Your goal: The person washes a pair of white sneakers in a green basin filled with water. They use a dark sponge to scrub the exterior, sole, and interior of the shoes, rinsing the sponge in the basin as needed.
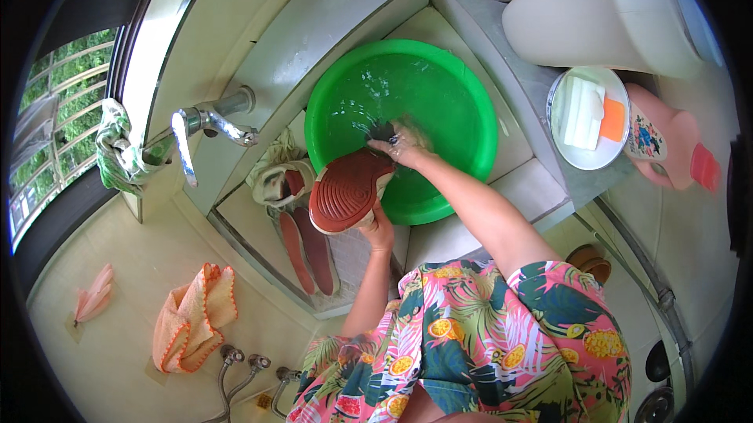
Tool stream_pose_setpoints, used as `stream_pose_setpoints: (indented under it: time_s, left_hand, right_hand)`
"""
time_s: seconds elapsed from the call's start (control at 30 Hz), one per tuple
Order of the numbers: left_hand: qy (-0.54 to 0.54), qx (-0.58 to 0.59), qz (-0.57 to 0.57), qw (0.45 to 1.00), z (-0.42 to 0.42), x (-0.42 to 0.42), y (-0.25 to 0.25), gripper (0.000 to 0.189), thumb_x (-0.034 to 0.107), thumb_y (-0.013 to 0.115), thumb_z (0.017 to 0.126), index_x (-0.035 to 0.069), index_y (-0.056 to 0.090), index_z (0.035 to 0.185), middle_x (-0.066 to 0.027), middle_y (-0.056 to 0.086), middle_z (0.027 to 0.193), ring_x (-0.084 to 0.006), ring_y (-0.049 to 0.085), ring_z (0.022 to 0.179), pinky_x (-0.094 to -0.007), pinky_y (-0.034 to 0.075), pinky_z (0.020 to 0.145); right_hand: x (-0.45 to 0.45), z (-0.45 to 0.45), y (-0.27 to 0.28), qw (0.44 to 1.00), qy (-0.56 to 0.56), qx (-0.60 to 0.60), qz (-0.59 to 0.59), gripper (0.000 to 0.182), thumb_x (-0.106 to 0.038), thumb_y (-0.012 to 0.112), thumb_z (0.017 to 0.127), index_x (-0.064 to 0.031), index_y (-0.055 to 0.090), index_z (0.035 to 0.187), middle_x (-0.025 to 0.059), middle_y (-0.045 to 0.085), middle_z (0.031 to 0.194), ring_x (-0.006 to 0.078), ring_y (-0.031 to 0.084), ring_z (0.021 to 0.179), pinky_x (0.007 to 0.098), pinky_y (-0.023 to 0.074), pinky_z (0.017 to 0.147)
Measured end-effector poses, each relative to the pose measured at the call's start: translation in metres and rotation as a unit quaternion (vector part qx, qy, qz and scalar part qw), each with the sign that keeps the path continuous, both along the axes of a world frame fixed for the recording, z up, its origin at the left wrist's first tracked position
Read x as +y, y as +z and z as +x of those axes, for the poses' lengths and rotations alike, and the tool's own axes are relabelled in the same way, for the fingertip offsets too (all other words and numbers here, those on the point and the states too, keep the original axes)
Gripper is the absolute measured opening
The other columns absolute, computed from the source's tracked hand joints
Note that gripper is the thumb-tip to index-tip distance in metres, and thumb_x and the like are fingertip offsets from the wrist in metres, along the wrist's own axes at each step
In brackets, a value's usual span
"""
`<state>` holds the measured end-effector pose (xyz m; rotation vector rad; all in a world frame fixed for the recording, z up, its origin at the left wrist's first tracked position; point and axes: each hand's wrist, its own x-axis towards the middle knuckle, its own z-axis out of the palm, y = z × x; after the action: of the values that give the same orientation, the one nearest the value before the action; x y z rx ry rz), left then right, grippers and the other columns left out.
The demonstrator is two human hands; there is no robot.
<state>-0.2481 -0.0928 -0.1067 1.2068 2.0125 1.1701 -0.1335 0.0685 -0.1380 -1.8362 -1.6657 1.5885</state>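
Observation:
A shoe with a reddish-brown rubber sole (347, 190) is tilted over the near left rim of a green plastic basin (406, 218), its ridged sole facing up. My left hand (377, 230) grips the shoe from below at its near side. My right hand (407, 143) is at the water in the basin, by the shoe's far end, with splashes around it. A dark thing (382, 130) shows at its fingertips; what it is and whether the hand grips it, I cannot tell. Left of the basin lies another pale shoe (283, 181), near two reddish insoles (316, 252).
A chrome faucet (215, 118) juts from the left wall. On the right ledge stand a bowl (562, 149) with white and orange soap bars, a pink detergent bottle (670, 134) and large white containers (594, 17). An orange-edged towel (194, 317) hangs at lower left.

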Motion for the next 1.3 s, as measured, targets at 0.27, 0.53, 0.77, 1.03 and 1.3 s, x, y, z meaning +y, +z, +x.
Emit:
stream_pose_setpoints:
  time_s: [0.27, 0.53, 0.77, 1.03, 1.3]
  left_hand:
    - [-0.027, 0.003, -0.004, 1.000, -0.006, -0.005, -0.013, 0.021, 0.007, 0.057, 0.092, 0.000, 0.059, 0.112, -0.0075, 0.062, 0.110, -0.0166, 0.056, 0.099, -0.0303, 0.043, 0.089]
    - [-0.004, -0.029, -0.025, 0.999, -0.009, -0.014, -0.024, 0.030, 0.008, 0.058, 0.091, 0.002, 0.053, 0.120, -0.0115, 0.058, 0.116, -0.0217, 0.053, 0.105, -0.0350, 0.039, 0.094]
    - [-0.020, 0.000, -0.041, 0.999, -0.004, -0.006, -0.008, 0.028, 0.013, 0.060, 0.091, -0.001, 0.056, 0.115, -0.0095, 0.060, 0.113, -0.0180, 0.055, 0.103, -0.0320, 0.041, 0.093]
    - [-0.012, -0.012, -0.072, 0.997, 0.000, 0.000, 0.004, 0.025, 0.013, 0.059, 0.092, -0.001, 0.058, 0.113, -0.0108, 0.061, 0.111, -0.0206, 0.056, 0.101, -0.0326, 0.040, 0.093]
    - [-0.010, -0.017, -0.059, 0.998, 0.002, 0.002, 0.005, 0.019, 0.010, 0.059, 0.091, -0.001, 0.061, 0.107, -0.0093, 0.064, 0.106, -0.0194, 0.058, 0.097, -0.0315, 0.042, 0.089]
  right_hand:
    - [0.004, -0.018, 0.047, 0.985, -0.068, 0.158, -0.004, 0.071, -0.061, 0.064, 0.076, -0.0033, 0.059, 0.118, 0.0190, 0.064, 0.111, 0.0308, 0.062, 0.102, 0.0360, 0.0482, 0.089]
    - [0.017, -0.039, 0.138, 0.945, -0.054, 0.320, 0.042, 0.069, -0.053, 0.068, 0.076, 0.0068, 0.059, 0.111, 0.0228, 0.067, 0.095, 0.0314, 0.066, 0.090, 0.0374, 0.0508, 0.083]
    - [0.013, -0.039, 0.088, 0.963, -0.071, 0.259, 0.023, 0.052, -0.048, 0.068, 0.079, -0.0046, 0.064, 0.107, 0.0154, 0.068, 0.101, 0.0300, 0.065, 0.094, 0.0371, 0.0508, 0.083]
    - [0.020, -0.047, 0.050, 0.978, -0.030, 0.198, -0.065, 0.058, -0.053, 0.067, 0.076, -0.0055, 0.065, 0.110, 0.0152, 0.067, 0.106, 0.0299, 0.065, 0.096, 0.0357, 0.0504, 0.084]
    - [0.009, -0.018, -0.004, 0.971, -0.027, 0.184, -0.152, 0.059, -0.055, 0.066, 0.076, -0.0068, 0.065, 0.110, 0.0173, 0.067, 0.102, 0.0296, 0.065, 0.093, 0.0362, 0.0499, 0.083]
